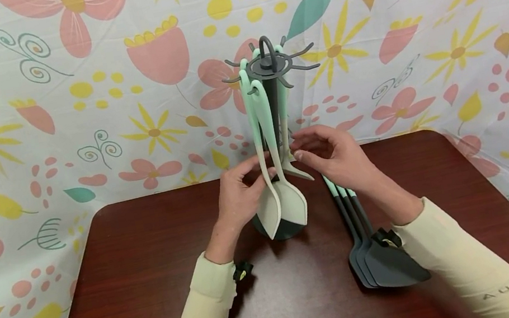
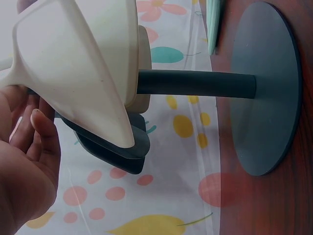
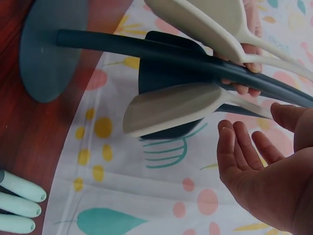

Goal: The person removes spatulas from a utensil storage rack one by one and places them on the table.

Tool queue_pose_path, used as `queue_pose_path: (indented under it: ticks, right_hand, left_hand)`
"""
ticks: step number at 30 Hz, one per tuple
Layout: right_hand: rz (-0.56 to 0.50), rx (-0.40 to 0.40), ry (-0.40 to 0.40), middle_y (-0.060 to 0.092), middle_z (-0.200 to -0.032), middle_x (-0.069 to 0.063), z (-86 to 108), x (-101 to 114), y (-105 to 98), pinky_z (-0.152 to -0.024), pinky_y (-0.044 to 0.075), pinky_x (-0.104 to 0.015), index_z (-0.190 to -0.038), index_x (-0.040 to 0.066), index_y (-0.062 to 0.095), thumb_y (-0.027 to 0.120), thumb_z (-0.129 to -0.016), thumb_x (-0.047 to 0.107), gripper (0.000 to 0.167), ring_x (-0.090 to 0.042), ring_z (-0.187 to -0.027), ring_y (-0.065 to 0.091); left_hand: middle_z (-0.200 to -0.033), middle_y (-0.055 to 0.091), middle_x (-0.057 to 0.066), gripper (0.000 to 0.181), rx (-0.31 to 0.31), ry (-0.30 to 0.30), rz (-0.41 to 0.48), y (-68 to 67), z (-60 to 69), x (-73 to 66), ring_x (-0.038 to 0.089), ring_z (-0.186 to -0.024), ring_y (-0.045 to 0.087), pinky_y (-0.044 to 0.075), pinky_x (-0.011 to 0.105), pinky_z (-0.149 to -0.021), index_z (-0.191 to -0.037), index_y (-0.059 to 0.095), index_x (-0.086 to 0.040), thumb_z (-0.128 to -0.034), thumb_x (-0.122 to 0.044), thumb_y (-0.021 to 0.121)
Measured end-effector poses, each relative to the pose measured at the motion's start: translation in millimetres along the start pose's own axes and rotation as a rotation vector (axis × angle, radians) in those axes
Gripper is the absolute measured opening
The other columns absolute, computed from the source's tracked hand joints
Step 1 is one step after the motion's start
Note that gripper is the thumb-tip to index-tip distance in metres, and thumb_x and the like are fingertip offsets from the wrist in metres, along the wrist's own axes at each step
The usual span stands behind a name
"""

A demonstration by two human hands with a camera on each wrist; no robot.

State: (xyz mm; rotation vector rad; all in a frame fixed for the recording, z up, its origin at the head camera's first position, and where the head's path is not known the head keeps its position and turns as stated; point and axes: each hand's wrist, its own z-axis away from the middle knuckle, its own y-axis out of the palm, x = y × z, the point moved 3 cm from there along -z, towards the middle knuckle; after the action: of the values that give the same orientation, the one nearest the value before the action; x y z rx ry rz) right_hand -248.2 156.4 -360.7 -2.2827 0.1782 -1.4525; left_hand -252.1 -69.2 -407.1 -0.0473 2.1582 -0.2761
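Note:
A dark grey utensil stand (image 1: pixel 270 65) with a ring of hooks holds several hanging utensils with mint green handles. At its front hangs a cream angled-edge turner (image 1: pixel 293 203), beside another cream utensil (image 1: pixel 270 213) seen edge-on. A third cream utensil (image 3: pixel 171 110) hangs on the right, with dark heads (image 2: pixel 110 147) behind. My left hand (image 1: pixel 240 193) touches the left utensils around their necks, its fingers partly hidden behind them. My right hand (image 1: pixel 333 156) is beside the right cream utensil, thumb close to its neck, fingers spread and relaxed; contact there is unclear.
Three dark-headed utensils (image 1: pixel 371 257) with mint handles lie nested on the brown table (image 1: pixel 165 288), right of the stand's round base (image 2: pixel 269 88). A flower-patterned cloth (image 1: pixel 168 134) hangs behind the table.

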Motion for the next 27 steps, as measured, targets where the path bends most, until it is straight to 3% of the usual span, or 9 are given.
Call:
queue_pose_path:
  ticks: [6, 14, 19, 27]
  right_hand:
    - [-0.011, -0.022, -0.028, 0.075, -0.121, -0.008, -5.3, 5, 5, -0.091, 0.058, -0.026, -0.136, 0.008, 0.069, 0.072, -0.101, 0.008, 0.035, -0.019, -0.109, 0.072]
    - [-0.05, -0.074, -0.024, 0.074, -0.125, -0.011, -8.0, 6, 7, -0.099, 0.055, -0.028, -0.14, 0.009, 0.067, 0.073, -0.1, 0.007, 0.041, -0.027, -0.118, 0.07]
    - [-0.107, -0.067, -0.017, 0.073, -0.122, -0.013, -7.5, 7, 10, -0.095, 0.058, -0.03, -0.14, 0.007, 0.066, 0.072, -0.1, 0.006, 0.04, -0.019, -0.11, 0.071]
    - [-0.155, -0.066, -0.025, 0.071, -0.113, -0.015, -9.9, 9, 16, -0.081, 0.063, -0.031, -0.131, 0.004, 0.069, 0.07, -0.101, 0.002, 0.03, -0.025, -0.094, 0.075]
  left_hand:
    - [-0.1, 0.082, -0.002, 0.028, 0.001, -0.002, -0.01, -0.6, -0.1, -0.1, 0.013, -0.094, 0.073, 0.053, 0.027, -0.074, -0.124, 0.081, -0.017, -0.0963, -0.019, 0.082]
    - [-0.102, 0.081, -0.003, 0.027, 0.006, 0.003, 0.005, -0.4, -0.6, -0.3, 0.012, -0.089, 0.073, 0.052, 0.026, -0.07, -0.122, 0.082, -0.017, -0.0954, -0.018, 0.083]
    - [-0.1, 0.081, -0.002, 0.027, 0.007, -0.002, 0.009, -0.3, -0.1, -0.2, 0.011, -0.083, 0.072, 0.052, 0.026, -0.066, -0.122, 0.082, -0.016, -0.0957, -0.018, 0.082]
    - [-0.102, 0.081, 0.0, 0.027, 0.008, 0.007, 0.012, 0.6, -0.4, 0.6, 0.012, -0.079, 0.072, 0.052, 0.026, -0.066, -0.122, 0.081, -0.016, -0.0954, -0.016, 0.082]
